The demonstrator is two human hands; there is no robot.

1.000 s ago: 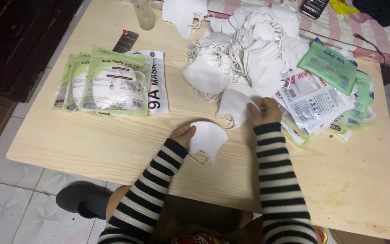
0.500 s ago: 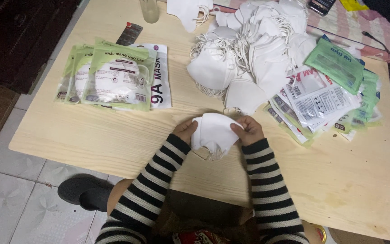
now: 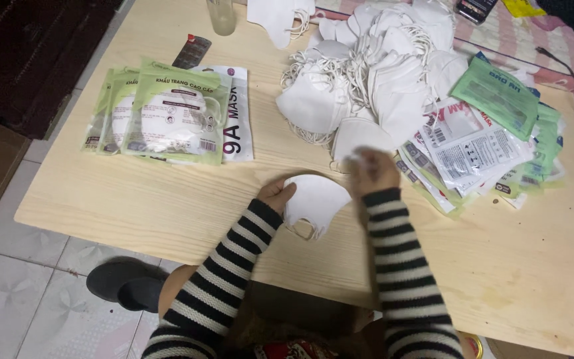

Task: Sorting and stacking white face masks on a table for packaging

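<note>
Pale wooden table (image 3: 167, 199), seen from above; heap of loose white masks (image 3: 367, 73) at the far side, sealed green packets (image 3: 167, 113) far left, opened wrappers (image 3: 479, 146) far right. Single white mask (image 3: 315, 199) flat at the near edge, long axis left to right. Left hand (image 3: 277, 196) pinching its left end; right hand (image 3: 372, 171) blurred just beyond its right end, nearest the heap, grip unclear

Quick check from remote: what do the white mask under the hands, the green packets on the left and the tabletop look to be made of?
White mask: soft matte fabric, likely nonwoven; it folds limply, with a thin ear loop. Green packets: glossy plastic film, judging by sheen and printed faces. Tabletop: pale wood or wood-look laminate; grain lines show, though the finish is unclear.
</note>
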